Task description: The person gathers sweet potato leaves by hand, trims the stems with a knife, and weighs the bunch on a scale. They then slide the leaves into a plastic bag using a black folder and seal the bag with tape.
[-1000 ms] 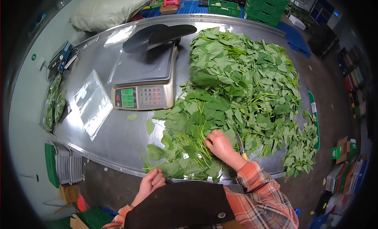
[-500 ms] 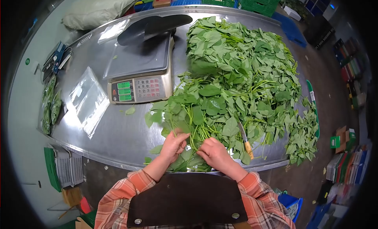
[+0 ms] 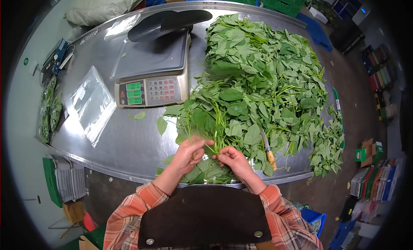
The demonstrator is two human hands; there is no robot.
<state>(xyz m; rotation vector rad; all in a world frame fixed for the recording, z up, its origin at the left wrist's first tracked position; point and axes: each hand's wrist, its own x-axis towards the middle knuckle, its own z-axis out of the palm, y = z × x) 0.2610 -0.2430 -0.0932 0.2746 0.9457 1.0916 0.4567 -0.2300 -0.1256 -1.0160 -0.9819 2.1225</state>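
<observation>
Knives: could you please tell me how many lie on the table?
1: the wooden-handled knife, among the leafy greens, right of the right hand; others may be hidden underneath.

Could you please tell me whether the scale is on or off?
On: the scale has its display lit green.

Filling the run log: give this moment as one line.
left hand: at stems; right hand: pinching stems; knife: unheld; scale: display lit

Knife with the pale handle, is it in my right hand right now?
No, the knife lies by the leafy greens, clearly apart from the right hand.
</observation>
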